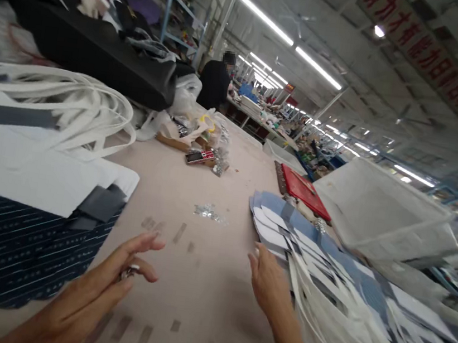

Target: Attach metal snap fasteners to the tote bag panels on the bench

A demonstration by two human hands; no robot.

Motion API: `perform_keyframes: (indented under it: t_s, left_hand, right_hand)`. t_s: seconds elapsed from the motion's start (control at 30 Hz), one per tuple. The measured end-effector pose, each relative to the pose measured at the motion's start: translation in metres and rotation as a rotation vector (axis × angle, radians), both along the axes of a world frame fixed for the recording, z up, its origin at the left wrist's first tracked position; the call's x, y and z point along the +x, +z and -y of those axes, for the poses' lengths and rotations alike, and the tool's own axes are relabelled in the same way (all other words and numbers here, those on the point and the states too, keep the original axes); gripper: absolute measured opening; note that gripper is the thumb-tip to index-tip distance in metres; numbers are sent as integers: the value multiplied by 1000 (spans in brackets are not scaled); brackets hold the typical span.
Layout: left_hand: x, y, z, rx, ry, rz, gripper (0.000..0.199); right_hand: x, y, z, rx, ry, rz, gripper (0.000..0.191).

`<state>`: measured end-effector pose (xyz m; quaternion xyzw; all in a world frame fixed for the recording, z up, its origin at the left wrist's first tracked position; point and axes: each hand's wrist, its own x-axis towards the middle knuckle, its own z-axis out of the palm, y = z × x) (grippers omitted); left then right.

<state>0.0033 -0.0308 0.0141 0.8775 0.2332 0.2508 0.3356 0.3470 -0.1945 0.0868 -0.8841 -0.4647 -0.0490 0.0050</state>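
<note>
My left hand (108,285) hovers over the left part of the table (198,280), fingers spread, with a small metallic thing at its fingers. My right hand (268,278) is at the left edge of a stack of blue and white pieces with white straps (311,250). Its fingers are partly hidden, so its grip is unclear. Beyond both hands lies a small pile of shiny metal pieces (209,212). Dark striped fabric (10,261) lies left of my left hand, under white sheets (31,168) and dark patches (102,202).
Looped white straps (94,109) and a black roll (101,53) lie at the left. Further back are a phone (200,157) and plastic bags (186,93). At the right are a red folder (304,191) and a white bin (384,209). A person (215,82) stands beyond the table.
</note>
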Motion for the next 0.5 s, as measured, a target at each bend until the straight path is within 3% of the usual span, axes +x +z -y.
perform_keyframes:
  t_s: [0.07, 0.13, 0.2, 0.27, 0.33, 0.4, 0.5]
  left_hand:
    - [-5, 2, 4, -186, -8, 66, 59]
    - [-10, 7, 8, -310, -21, 107, 56]
    - [-13, 14, 12, -455, -10, 154, 54]
    - [-13, 20, 14, -676, 8, 210, 55]
    - [-10, 23, 14, -943, -13, 291, 60]
    - [-7, 24, 12, -1170, -100, 384, 71]
    - [-4, 22, 8, -1339, -199, 444, 83]
  right_hand:
    - [0, -28, -9, -70, -81, 35, 37]
    - [11, -46, -13, -93, -133, 76, 35]
    - [22, -52, -15, -95, -148, 106, 32]
    - [19, -49, -18, 7, -81, 90, 30]
    - [-5, -37, -24, 239, 121, -49, 29]
    - [-45, -20, -35, 474, 428, -319, 25]
    - [-111, 6, -58, 501, 898, -673, 27]
